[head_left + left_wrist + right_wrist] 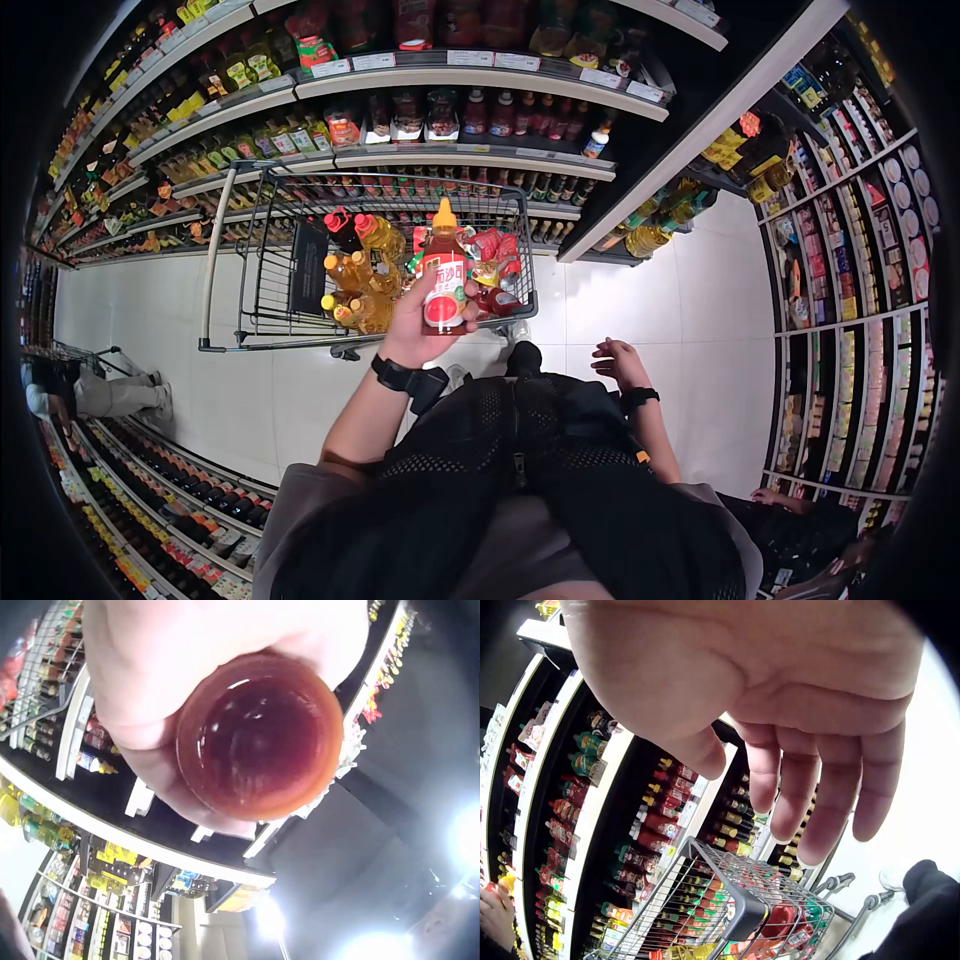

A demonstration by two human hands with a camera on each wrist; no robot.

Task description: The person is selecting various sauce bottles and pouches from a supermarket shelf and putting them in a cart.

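Note:
My left hand [406, 328] grips a squeeze bottle of ketchup [446, 285] with a yellow pointed cap and a red and white label, upright over the shopping cart [208, 265]. From the left wrist view, the dark red base of the bottle [259, 742] faces the camera, and fingers wrap round its side. My right hand [624, 364] hangs to the right of the cart, holding nothing. Its fingers [832, 780] are loosely spread in the right wrist view. Inside the cart sit several bottles of yellow oil [375, 300] and red packs [487, 245].
Store shelves [430, 155] with sauces and oils stand behind the cart. More shelves [840, 300] line the right side. White floor tiles [700, 290] lie between. Another person [110, 392] stands at the left, and a further arm [785, 500] shows at the lower right.

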